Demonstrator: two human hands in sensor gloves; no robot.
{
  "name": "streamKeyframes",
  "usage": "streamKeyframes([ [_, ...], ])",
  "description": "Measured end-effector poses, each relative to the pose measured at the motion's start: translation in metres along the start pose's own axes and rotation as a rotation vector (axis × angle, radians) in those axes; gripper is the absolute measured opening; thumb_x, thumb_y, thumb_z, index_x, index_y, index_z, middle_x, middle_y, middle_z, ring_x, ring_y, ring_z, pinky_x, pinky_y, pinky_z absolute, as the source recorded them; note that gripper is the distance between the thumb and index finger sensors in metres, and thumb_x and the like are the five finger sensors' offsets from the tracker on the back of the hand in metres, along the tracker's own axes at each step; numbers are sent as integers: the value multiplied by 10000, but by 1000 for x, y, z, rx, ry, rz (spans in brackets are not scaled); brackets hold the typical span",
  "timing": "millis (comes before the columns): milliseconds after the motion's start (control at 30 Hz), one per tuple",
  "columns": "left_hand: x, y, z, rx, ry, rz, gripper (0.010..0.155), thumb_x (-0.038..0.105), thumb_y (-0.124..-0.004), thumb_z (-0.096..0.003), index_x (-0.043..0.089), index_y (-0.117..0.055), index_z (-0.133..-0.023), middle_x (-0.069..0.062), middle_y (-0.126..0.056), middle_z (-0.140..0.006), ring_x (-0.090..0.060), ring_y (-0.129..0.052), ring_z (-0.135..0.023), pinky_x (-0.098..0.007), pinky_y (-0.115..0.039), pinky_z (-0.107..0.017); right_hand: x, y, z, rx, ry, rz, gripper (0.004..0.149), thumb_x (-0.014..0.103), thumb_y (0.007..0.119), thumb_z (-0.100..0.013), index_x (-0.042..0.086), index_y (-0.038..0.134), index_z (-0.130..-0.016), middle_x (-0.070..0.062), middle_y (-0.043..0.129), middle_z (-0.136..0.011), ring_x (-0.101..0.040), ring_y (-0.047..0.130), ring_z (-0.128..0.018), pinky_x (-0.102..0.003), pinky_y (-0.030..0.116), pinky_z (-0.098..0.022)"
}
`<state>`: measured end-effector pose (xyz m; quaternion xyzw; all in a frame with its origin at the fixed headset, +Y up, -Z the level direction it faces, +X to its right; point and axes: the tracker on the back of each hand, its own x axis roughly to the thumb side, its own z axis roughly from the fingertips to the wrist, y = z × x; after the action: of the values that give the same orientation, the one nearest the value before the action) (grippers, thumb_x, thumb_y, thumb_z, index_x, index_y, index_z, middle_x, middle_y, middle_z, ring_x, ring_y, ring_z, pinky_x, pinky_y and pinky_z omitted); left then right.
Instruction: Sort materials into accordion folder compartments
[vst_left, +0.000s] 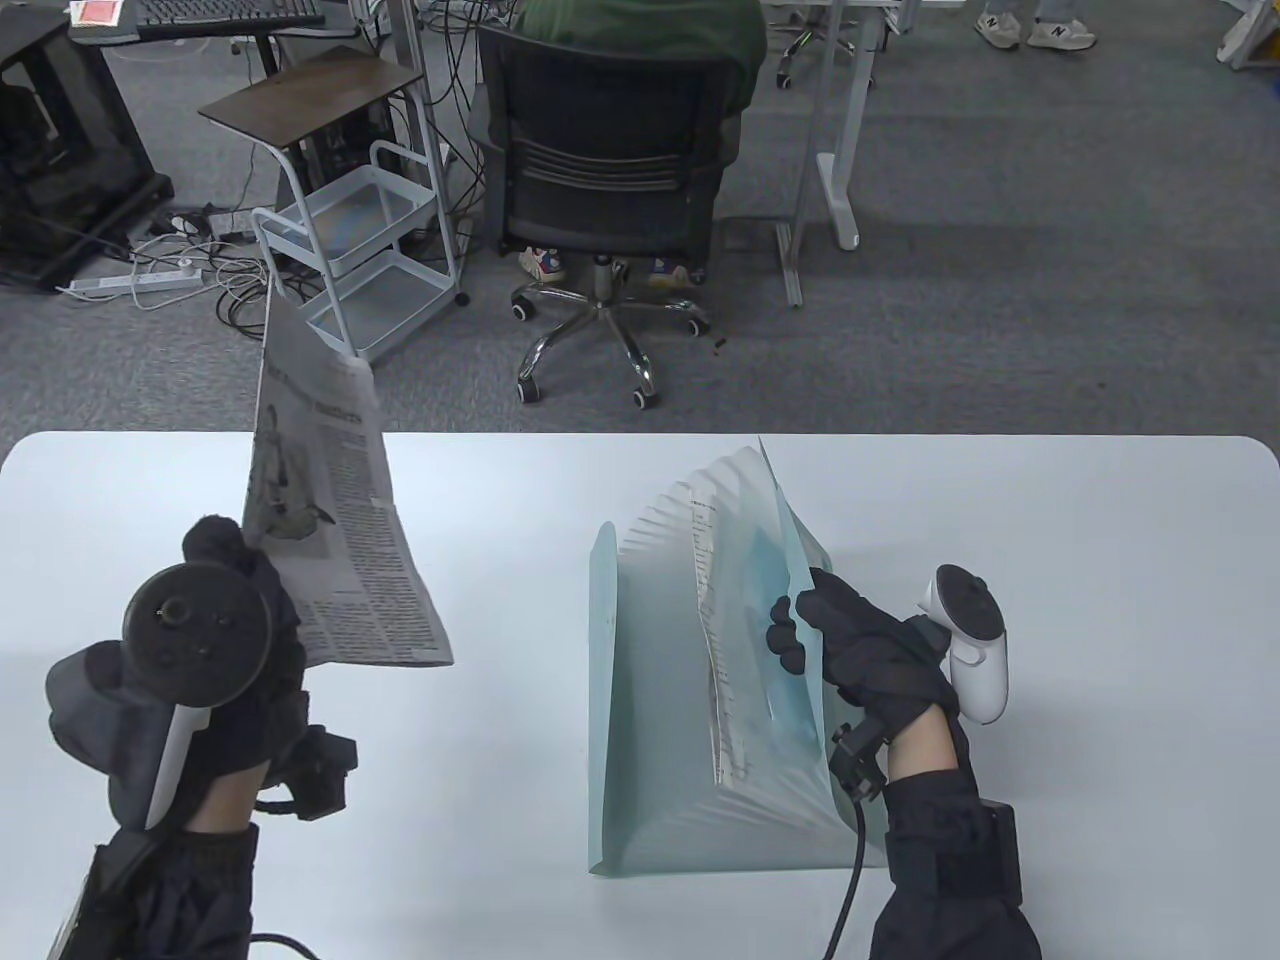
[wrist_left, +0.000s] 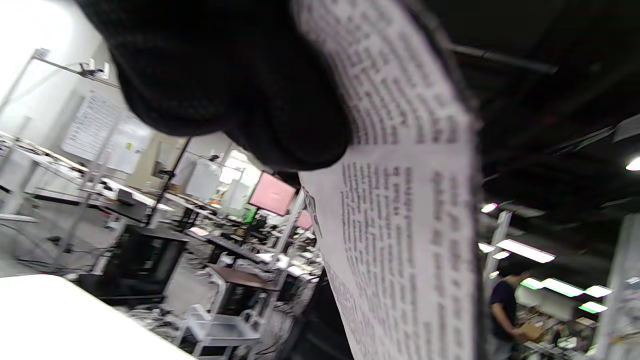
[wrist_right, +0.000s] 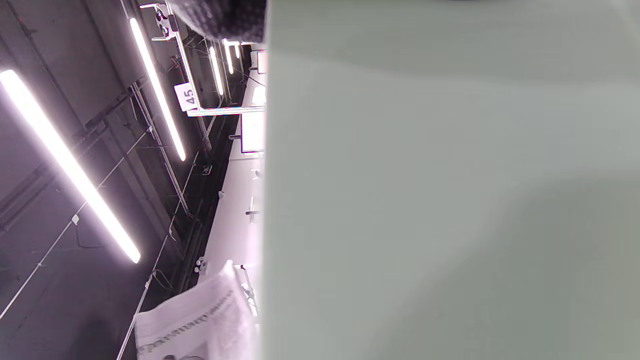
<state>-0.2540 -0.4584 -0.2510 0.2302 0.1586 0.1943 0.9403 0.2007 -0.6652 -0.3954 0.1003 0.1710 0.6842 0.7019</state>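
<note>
A pale green accordion folder (vst_left: 640, 720) stands fanned wide on the white table (vst_left: 1100, 600), right of centre. A sheet of newsprint (vst_left: 712, 640) and a blue item (vst_left: 770, 620) sit in its rear pockets. My right hand (vst_left: 850, 640) grips the folder's right cover, fingers curled over its top edge; in the right wrist view that cover (wrist_right: 450, 200) fills most of the frame. My left hand (vst_left: 235, 620) holds a folded newspaper (vst_left: 330, 520) upright above the table's left side, well left of the folder. The left wrist view shows my gloved fingers (wrist_left: 240, 80) pinching the newspaper (wrist_left: 400, 225).
Beyond the table's far edge are an office chair (vst_left: 610, 180) with a seated person, a white wire trolley (vst_left: 370, 250), desk legs and floor cables. Another person (wrist_left: 502, 310) stands in the background of the left wrist view.
</note>
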Motion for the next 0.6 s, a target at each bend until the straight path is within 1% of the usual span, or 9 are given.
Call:
streamKeyframes([
  [133, 15, -7, 14, -8, -63, 99, 412, 153, -670, -682, -55, -681, -1038, -222, -998, -805, -64, -1120, -454, -365, -968, -464, -1, 2, -1, 1, 4, 0, 657, 228, 506, -670, -141, 191, -1113, -434, 407, -1075, -516, 722, -810, -576, 655, -589],
  [233, 25, -20, 24, -12, -103, 176, 414, 153, -672, -681, -53, -679, -1040, -224, -996, -810, -62, -1119, -451, -363, -968, -462, 0, 2, -1, 1, 5, 4, 656, 228, 505, -670, -140, 191, -1113, -436, 406, -1074, -516, 722, -809, -577, 654, -588],
  [333, 34, -38, 33, -31, -127, 266, 414, 149, -676, -679, -51, -677, -1042, -230, -990, -821, -63, -1119, -450, -363, -969, -459, 1, 1, 0, -4, 2, 5, 655, 227, 503, -670, -141, 190, -1112, -436, 403, -1075, -516, 722, -810, -576, 654, -589],
  [433, 43, -56, 41, -54, -145, 313, 419, 142, -680, -677, -54, -671, -1047, -241, -983, -832, -70, -1118, -454, -369, -967, -460, 1, -2, 1, -7, -3, -7, 656, 227, 502, -670, -142, 188, -1112, -437, 404, -1074, -516, 722, -811, -576, 654, -590],
  [600, 57, -86, 58, -41, -161, 299, 423, 134, -687, -674, -52, -668, -1053, -254, -974, -848, -88, -1118, -464, -384, -961, -466, 0, -6, 3, -3, -9, -34, 657, 227, 502, -670, -142, 186, -1113, -435, 403, -1075, -515, 721, -811, -577, 653, -590],
])
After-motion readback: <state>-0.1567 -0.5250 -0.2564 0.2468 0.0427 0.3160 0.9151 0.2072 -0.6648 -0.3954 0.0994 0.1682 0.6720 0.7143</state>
